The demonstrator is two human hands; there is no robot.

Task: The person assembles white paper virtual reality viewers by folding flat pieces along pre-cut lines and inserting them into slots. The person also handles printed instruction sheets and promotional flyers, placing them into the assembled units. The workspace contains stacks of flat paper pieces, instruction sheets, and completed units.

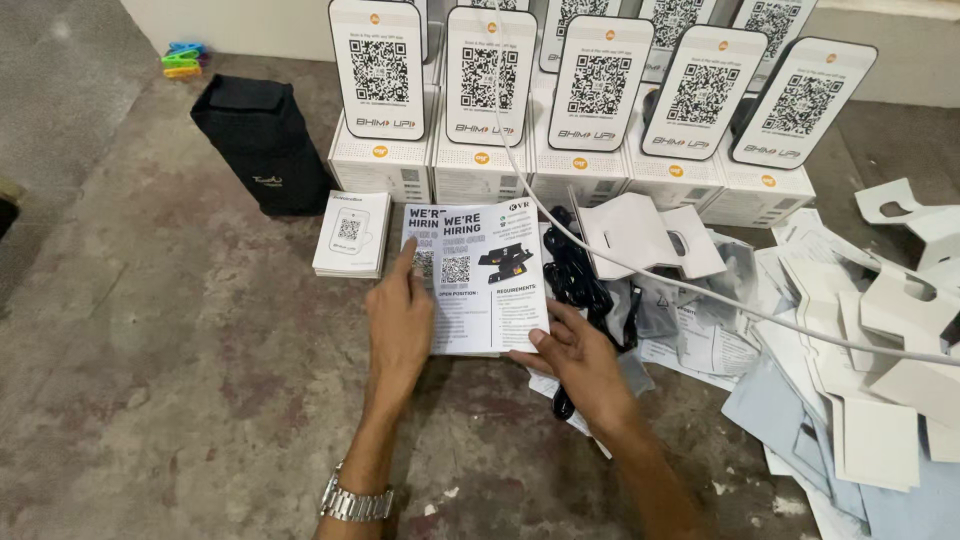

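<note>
The left hand (400, 318) lies flat and open on the left edge of a stack of printed leaflets (480, 278), its forefinger stretched toward twelve o'clock along the paper's margin, gripping nothing. The right hand (580, 358) touches the stack's lower right corner, the thumb lying on the top sheet and the other fingers spread loosely at the paper's edge; whether any of them curl beneath the sheets I cannot tell. The leaflets rest on the stained concrete floor (180, 360) at the centre of the view, just in front of a row of white boxes (480, 165). On those boxes, at twelve o'clock from the hands, stand white placards with square code patterns (600, 85), each tilted back. At ten o'clock from the left hand lies a small pile of white cards (352, 234), and beyond it stands a black fabric pouch (262, 140). A silver wristwatch (355, 500) circles the left wrist. At two o'clock from the right hand sits a tangle of black cables (580, 280), crossed by a white cord (700, 295). From three to four o'clock spreads a heap of white cardboard inserts and papers (860, 350).
</note>
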